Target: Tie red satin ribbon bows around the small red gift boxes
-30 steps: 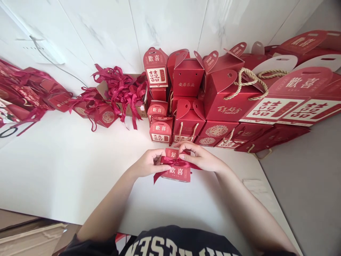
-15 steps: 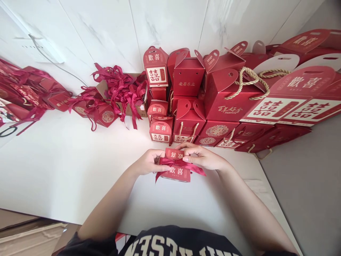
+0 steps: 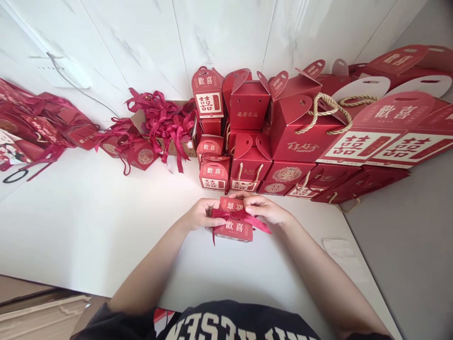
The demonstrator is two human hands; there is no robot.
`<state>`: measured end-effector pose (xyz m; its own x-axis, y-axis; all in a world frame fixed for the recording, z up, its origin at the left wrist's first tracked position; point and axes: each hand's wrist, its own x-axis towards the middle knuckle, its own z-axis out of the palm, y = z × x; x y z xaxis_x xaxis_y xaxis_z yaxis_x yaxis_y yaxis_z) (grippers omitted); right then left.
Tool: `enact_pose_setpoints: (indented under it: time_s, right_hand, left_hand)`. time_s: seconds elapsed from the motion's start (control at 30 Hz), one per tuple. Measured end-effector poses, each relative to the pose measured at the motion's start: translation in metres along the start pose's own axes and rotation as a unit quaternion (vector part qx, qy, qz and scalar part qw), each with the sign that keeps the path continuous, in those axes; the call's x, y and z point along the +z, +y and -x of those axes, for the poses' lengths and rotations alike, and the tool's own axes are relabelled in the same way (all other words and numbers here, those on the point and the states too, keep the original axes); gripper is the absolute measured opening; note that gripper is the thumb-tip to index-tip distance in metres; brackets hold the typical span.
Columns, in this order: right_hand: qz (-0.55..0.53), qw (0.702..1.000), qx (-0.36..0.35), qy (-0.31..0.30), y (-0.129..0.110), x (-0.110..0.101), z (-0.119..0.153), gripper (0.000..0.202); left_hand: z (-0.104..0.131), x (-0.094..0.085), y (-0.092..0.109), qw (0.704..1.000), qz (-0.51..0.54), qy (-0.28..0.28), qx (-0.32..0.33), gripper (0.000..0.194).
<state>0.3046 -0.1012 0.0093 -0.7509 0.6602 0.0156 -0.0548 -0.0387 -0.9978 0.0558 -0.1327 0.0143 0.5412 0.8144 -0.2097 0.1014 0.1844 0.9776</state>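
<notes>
A small red gift box [image 3: 238, 232] with white Chinese characters lies between my hands above the white table. Around its middle runs a dark red ribbon [image 3: 261, 224], gathered at the top, with loose tails hanging to the left and right. My left hand [image 3: 201, 215] is closed on the box's left side, its thumb across the ribbon. From the right, my right hand [image 3: 266, 208] grips the far flap, thumb close to the ribbon and fingers behind. Those fingers partly hide the far flap's characters.
Stacked red boxes [image 3: 286, 137], some with rope handles, stand along the wall beyond my hands. A carton of red ribbons [image 3: 161, 118] sits left of them. Further left are ribboned boxes [image 3: 83, 134] and black scissor handles [image 3: 15, 176]. The white table [image 3: 88, 226] ends at a grey panel on the right.
The left ribbon tail has swung inward and now hangs straighter. My hands keep their hold on the box, with only slight finger movement. The view has shifted slightly.
</notes>
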Motion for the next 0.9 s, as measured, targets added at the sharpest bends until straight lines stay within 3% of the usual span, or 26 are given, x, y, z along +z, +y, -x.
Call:
enact_pose_setpoints:
  time_s: [0.1,0.2,0.33,0.43,0.53,0.9]
  right_hand:
    - [-0.016,1.0,-0.008,0.014,0.002,0.001,-0.001,0.05]
    - [0.009,0.999,-0.023,0.035,-0.011,0.002,0.001,0.039]
    - [0.18,0.974,-0.087,0.104,-0.041,0.014,0.006,0.017]
    - [0.309,0.939,-0.118,0.094,-0.054,0.029,0.007,0.009]
    - [0.371,0.915,-0.129,0.093,-0.052,0.04,0.006,0.01]
    - [0.327,0.932,-0.144,0.062,-0.039,0.031,0.002,0.011]
  left_hand:
    - [0.0,0.001,0.0,1.0,0.004,-0.001,0.006,0.036]
    - [0.002,0.003,0.005,0.999,0.013,0.014,0.035,0.035]
    - [0.008,0.005,0.014,0.999,0.021,0.011,0.045,0.038]
    - [0.01,0.006,0.017,0.999,-0.004,0.012,0.046,0.038]
    - [0.01,0.006,0.018,0.998,-0.026,0.02,0.055,0.036]
    - [0.002,0.003,0.005,0.999,-0.001,0.024,0.04,0.038]
